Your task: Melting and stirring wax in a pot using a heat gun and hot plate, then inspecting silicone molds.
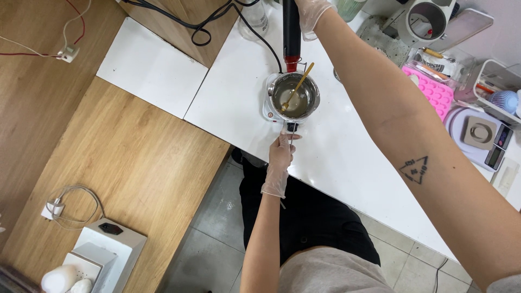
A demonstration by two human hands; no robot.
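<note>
A small metal pot (296, 96) with pale liquid sits on a small white hotplate (269, 108) on the white table (336, 157). A thin wooden stick (298, 84) leans in the pot. My left hand (281, 157), in a clear glove, grips the pot's thin wire handle (287, 130) at the table's near edge. My right hand (312, 13), also gloved, holds a black heat gun (291, 32) with a red tip, pointed down at the far rim of the pot.
Black cables (201, 24) run across the table's far left. To the right lie a pink silicone mould (434, 92), a digital scale (483, 135) and a white basket (496, 76). A wooden bench (108, 152) with a white box (103, 249) stands on the left.
</note>
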